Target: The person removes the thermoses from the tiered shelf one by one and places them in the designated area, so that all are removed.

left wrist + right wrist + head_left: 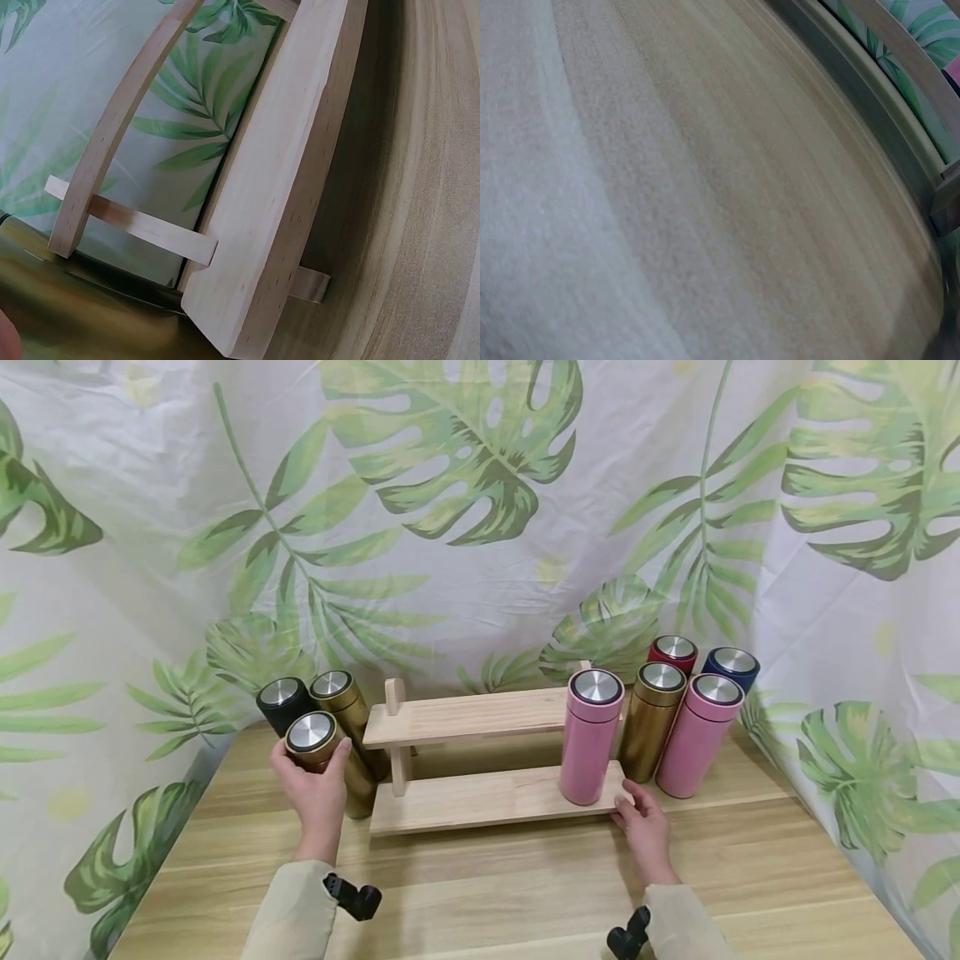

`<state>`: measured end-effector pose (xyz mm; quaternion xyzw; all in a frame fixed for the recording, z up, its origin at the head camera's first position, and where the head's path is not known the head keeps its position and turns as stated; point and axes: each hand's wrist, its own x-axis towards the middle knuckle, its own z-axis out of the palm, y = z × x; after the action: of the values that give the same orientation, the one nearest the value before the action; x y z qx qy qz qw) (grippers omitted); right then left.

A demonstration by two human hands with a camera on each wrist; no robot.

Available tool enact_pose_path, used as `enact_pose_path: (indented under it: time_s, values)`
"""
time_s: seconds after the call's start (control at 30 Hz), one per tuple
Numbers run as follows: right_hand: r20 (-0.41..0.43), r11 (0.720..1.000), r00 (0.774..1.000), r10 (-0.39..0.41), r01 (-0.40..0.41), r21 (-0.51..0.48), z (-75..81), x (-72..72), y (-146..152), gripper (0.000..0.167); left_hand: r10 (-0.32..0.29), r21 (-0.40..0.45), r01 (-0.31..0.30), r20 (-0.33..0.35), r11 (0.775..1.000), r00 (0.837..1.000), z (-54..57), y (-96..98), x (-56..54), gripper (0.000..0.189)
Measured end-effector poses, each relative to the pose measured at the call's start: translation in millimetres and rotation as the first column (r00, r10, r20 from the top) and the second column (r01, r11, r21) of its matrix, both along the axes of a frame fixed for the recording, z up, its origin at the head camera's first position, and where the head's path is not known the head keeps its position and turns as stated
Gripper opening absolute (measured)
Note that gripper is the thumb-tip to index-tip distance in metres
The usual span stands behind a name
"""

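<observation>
My left hand point(315, 793) grips the upper part of a gold thermos bottle point(360, 797) just left of a two-tier wooden shelf point(465, 802). Behind that bottle stand a black thermos point(280, 697) and another gold thermos point(345, 706). At the shelf's lower right corner, my right hand point(647, 835) holds the end of the board between its fingers and thumb. One pink thermos point(588, 747) stands upright on the lower tier, close to the right hand. In the left wrist view, the shelf point(259, 195) fills the middle, with gold bottle surface point(112, 315) low at left.
Right of the shelf stand a gold thermos point(648, 727), a second pink thermos point(697, 739), a red thermos point(673, 650) and a blue thermos point(735, 664). A leaf-printed cloth point(480, 568) hangs behind the wood-grain table point(495, 893).
</observation>
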<state>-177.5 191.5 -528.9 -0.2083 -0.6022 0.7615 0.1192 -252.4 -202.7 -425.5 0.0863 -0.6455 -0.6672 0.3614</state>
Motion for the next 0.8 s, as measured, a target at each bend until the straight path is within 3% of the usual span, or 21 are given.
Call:
enact_pose_path:
  time_s: [0.43,0.8]
  values:
    - [-0.006,1.0,1.0,-0.019,0.019,0.015,0.3,0.5,-0.6,0.041,-0.042,-0.078,0.052,0.128,0.996,0.991,3.1,-2.6,-9.0,0.072]
    - [-0.001,0.999,0.999,-0.034,0.034,0.018,-0.5,1.0,-1.9,0.041,-0.057,-0.149,0.091,0.219,0.985,0.974,7.9,-8.7,-13.8,0.075]
